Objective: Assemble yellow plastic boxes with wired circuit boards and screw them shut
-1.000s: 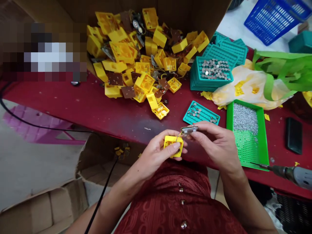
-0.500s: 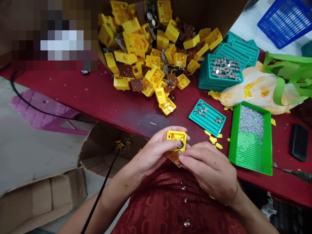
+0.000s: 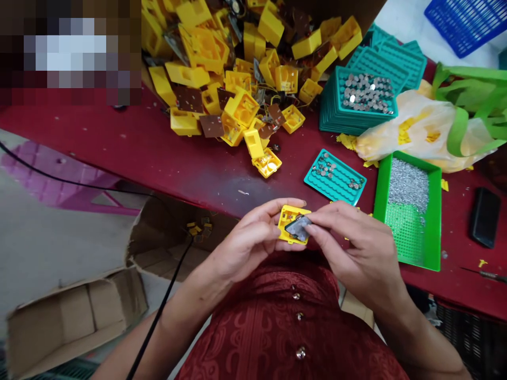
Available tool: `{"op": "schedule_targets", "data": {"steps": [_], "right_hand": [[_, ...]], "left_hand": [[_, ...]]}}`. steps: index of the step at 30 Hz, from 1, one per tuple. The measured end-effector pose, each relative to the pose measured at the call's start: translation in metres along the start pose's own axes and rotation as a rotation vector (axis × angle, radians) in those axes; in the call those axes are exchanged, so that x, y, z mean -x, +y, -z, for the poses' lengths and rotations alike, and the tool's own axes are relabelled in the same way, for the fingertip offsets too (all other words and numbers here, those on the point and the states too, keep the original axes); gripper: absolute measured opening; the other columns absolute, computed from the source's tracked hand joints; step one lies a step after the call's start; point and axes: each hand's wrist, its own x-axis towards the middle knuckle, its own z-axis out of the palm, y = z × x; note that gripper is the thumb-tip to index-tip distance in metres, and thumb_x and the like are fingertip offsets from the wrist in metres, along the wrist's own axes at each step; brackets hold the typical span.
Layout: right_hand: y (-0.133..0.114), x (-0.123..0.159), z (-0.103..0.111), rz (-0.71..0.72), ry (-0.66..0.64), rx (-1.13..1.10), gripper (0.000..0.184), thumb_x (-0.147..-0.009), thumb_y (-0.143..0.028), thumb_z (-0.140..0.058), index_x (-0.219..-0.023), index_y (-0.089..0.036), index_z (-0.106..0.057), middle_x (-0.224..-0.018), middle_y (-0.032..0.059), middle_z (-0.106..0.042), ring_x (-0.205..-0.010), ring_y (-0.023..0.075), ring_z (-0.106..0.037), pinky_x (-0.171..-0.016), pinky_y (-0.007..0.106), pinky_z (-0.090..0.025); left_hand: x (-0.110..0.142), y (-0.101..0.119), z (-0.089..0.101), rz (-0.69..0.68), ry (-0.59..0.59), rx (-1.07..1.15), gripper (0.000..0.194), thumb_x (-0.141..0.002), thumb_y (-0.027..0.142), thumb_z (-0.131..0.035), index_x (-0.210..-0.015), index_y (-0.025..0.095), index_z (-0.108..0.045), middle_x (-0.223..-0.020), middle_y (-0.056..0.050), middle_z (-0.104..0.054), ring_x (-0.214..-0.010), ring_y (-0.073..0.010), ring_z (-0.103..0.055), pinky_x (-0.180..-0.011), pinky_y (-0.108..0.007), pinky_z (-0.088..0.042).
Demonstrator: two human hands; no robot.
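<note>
In my left hand [image 3: 253,235] lies a small open yellow plastic case [image 3: 283,217], gripped by its sides with the hollow facing up. My right hand [image 3: 356,243] pinches a small circuit board [image 3: 297,228] between thumb and fingertips. The board shows a grey face and sits tilted over the case's opening, covering much of the inside. Just beyond my right hand is a teal ribbed tray [image 3: 335,184] with several round metal button cells on it.
Yellow cases with boards and wires [image 3: 237,105] are heaped at the back. A stack of teal trays [image 3: 336,113] carries more cells. To the right are a green basket [image 3: 433,232] of small metal parts, a phone [image 3: 485,216] and a screwdriver [image 3: 491,275]. A cardboard box [image 3: 158,258] stands below the left edge.
The board hung below the case with its brown face showing; now its grey face shows over the opening. My left thumb has moved off the round part inside to the case's side.
</note>
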Motion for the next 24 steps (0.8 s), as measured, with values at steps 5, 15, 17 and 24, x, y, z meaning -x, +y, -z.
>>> {"op": "schedule_targets", "data": {"steps": [5,15,17,24], "right_hand": [[0.001,-0.006,0.004,0.015,-0.051,0.034,0.013,-0.090,-0.010,-0.062,-0.100,-0.014,-0.070,-0.090,0.0035,-0.071,-0.081,0.0107,-0.065,-0.075,0.023,-0.051],[0.009,-0.018,0.008,0.178,-0.161,0.113,0.018,-0.093,-0.009,-0.052,-0.086,-0.017,-0.066,-0.087,0.0050,-0.071,-0.081,0.0153,-0.066,-0.073,0.029,-0.054],[0.011,-0.019,0.007,0.182,-0.173,0.129,0.018,-0.092,-0.009,-0.053,-0.084,-0.018,-0.066,-0.086,0.0051,-0.071,-0.081,0.0156,-0.066,-0.072,0.029,-0.054],[0.011,-0.015,-0.002,0.205,-0.137,0.182,0.019,-0.094,-0.011,-0.051,-0.085,-0.013,-0.069,-0.083,0.0078,-0.070,-0.077,0.0166,-0.064,-0.068,0.029,-0.052]], "left_hand": [[-0.001,-0.002,-0.004,-0.089,0.023,-0.109,0.046,-0.065,0.003,-0.079,-0.106,0.019,-0.067,-0.099,0.000,-0.069,-0.085,-0.0109,-0.065,-0.078,-0.021,-0.053],[-0.002,-0.003,-0.006,-0.092,0.037,-0.210,0.048,-0.073,0.005,-0.075,-0.117,0.019,-0.063,-0.102,-0.003,-0.069,-0.091,-0.0134,-0.064,-0.083,-0.025,-0.050],[-0.002,-0.002,-0.006,-0.085,0.042,-0.212,0.050,-0.072,0.005,-0.075,-0.118,0.019,-0.063,-0.104,-0.003,-0.070,-0.093,-0.0136,-0.064,-0.084,-0.025,-0.050],[0.002,-0.002,-0.003,-0.117,0.081,-0.282,0.048,-0.078,0.019,-0.077,-0.123,0.018,-0.062,-0.109,-0.006,-0.068,-0.096,-0.0150,-0.064,-0.085,-0.027,-0.054]]}}
